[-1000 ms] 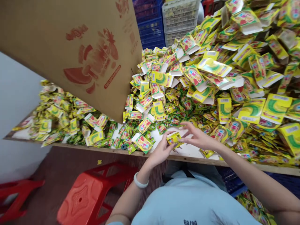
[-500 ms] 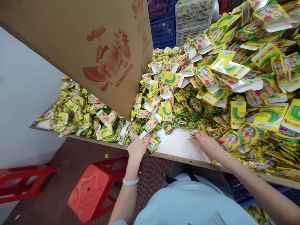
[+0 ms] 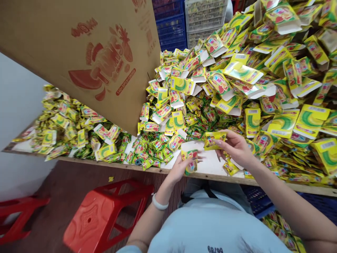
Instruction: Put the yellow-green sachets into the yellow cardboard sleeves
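My left hand (image 3: 179, 168) is closed around a small printed carton (image 3: 190, 160) whose white flap stands up at the top. To its right, my right hand (image 3: 235, 148) pinches a yellow candy packet (image 3: 213, 140) between thumb and fingers. The packet and the carton are apart, both held over the white tabletop (image 3: 210, 164) near its front edge. Left of my left hand lies a heap of small green and yellow candy packets (image 3: 158, 149). Printed cartons (image 3: 223, 84) are piled behind and to the right of my hands, many with white flaps showing.
A large brown cardboard box (image 3: 105, 63) stands at the back left of the table. Beyond are blue crates (image 3: 172, 30) and a light grey crate (image 3: 205, 15). A red stool (image 3: 92, 218) stands on the floor in front, with another red stool (image 3: 18, 218) farther left.
My left hand has lifted a carton off the packets and moved right. My right hand has come up from the tabletop with a yellow packet. The view has shifted slightly right.
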Available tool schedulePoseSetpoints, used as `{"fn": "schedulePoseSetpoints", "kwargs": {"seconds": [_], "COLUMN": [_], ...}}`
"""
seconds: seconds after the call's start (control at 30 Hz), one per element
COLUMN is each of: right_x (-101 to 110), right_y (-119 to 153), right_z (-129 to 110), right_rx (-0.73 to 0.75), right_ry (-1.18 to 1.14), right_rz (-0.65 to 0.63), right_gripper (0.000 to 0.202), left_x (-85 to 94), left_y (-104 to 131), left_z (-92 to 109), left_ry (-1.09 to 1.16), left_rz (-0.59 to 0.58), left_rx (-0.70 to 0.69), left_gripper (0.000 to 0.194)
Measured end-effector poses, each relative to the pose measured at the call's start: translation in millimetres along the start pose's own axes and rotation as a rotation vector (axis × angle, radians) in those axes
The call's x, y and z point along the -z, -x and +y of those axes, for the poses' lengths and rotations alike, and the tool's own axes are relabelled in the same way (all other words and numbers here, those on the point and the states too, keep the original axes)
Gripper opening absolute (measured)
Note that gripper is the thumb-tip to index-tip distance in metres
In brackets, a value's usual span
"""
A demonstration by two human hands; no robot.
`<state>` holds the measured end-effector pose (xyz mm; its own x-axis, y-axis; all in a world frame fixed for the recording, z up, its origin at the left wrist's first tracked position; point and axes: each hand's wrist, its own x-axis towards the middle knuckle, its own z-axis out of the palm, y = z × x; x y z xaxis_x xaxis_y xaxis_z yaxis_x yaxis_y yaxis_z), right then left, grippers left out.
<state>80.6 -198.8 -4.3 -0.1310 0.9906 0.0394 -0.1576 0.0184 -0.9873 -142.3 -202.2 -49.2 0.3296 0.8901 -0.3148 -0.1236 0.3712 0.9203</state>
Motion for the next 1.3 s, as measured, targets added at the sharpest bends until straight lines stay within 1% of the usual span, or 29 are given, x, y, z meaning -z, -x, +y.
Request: {"fn": "schedulePoseSetpoints", "kwargs": {"seconds": [0.07, 0.13, 0.17, 0.23, 0.33, 0.4, 0.43, 0.5, 0.53, 0.6, 0.63, 0.67, 0.73, 0.77, 0.87, 0.97, 1.03, 1.1, 1.17, 1.2, 1.23, 1.27, 1.3], "right_x": [-8, -13, -13, -12, -10, -10, -9, -6, -4, 2, 4, 7, 10, 11, 15, 15, 11, 8, 13, 22, 37, 57, 81], "right_y": [-4, -9, -10, -11, -9, -5, -4, -1, 0, 3, 5, 6, 10, 12, 20, 32, 39, 45, 50, 54, 59, 67, 78], "right_z": [-12, -20, -23, -28, -34, -39, -40, -40, -38, -28, -22, -16, -5, -3, -6, -10, -3, 11, 22, 21, 14, 0, -20], "right_rx": [0.095, 0.199, 0.242, 0.281, 0.238, 0.211, 0.209, 0.2, 0.191, 0.19, 0.212, 0.246, 0.306, 0.308, 0.235, 0.129, 0.084, 0.086, 0.14, 0.183, 0.236, 0.297, 0.339], "right_ry": [0.073, 0.252, 0.368, 0.603, 0.886, 0.997, 1.007, 0.932, 0.875, 0.805, 0.798, 0.803, 0.815, 0.814, 0.831, 0.918, 0.98, 0.981, 0.921, 0.895, 0.89, 0.92, 0.977], "right_rz": [-0.047, -0.137, -0.184, -0.273, -0.423, -0.494, -0.514, -0.512, -0.486, -0.412, -0.382, -0.373, -0.407, -0.431, -0.508, -0.573, -0.523, -0.4, -0.253, -0.172, -0.083, 0.035, 0.146], "right_gripper": [0.034, 0.026, 0.022, 0.017, 0.018, 0.02, 0.02, 0.022, 0.022, 0.014, 0.013, 0.018, 0.025, 0.027, 0.032, 0.034, 0.028, 0.024, 0.026, 0.029, 0.031, 0.03, 0.027], "left_x": [-11.1, -17.3, -19.0, -21.1, -24.0, -25.3, -25.1, -22.8, -20.7, -16.4, -14.5, -13.1, -11.9, -12.0, -13.2, -16.0, -19.9, -25.6, -31.6, -33.7, -34.8, -34.7, -33.3], "left_y": [2, 4, 5, 6, 5, 3, 3, 1, 1, 1, 1, 1, 0, -1, -4, -6, -5, -5, -10, -16, -23, -33, -44], "left_z": [10, 17, 19, 20, 19, 20, 22, 25, 25, 25, 23, 20, 14, 11, 3, -2, -7, -14, -21, -22, -23, -22, -20], "left_ry": [0.027, -0.02, -0.05, -0.102, -0.169, -0.209, -0.228, -0.261, -0.277, -0.288, -0.282, -0.268, -0.231, -0.215, -0.198, -0.245, -0.272, -0.251, -0.222, -0.235, -0.286, -0.383, -0.524], "left_rz": [-0.171, -0.248, -0.258, -0.26, -0.276, -0.284, -0.288, -0.303, -0.318, -0.361, -0.387, -0.413, -0.462, -0.482, -0.531, -0.506, -0.499, -0.542, -0.612, -0.64, -0.644, -0.62, -0.559], "left_rx": [0.033, 0.022, 0.003, -0.039, -0.072, -0.069, -0.066, -0.068, -0.068, -0.046, -0.025, -0.001, 0.037, 0.047, 0.078, 0.083, 0.085, 0.094, 0.054, -0.002, -0.084, -0.187, -0.3], "left_gripper": [0.054, 0.057, 0.061, 0.076, 0.099, 0.103, 0.104, 0.104, 0.104, 0.105, 0.106, 0.108, 0.11, 0.112, 0.115, 0.117, 0.117, 0.118, 0.119, 0.118, 0.114, 0.108, 0.099]}}
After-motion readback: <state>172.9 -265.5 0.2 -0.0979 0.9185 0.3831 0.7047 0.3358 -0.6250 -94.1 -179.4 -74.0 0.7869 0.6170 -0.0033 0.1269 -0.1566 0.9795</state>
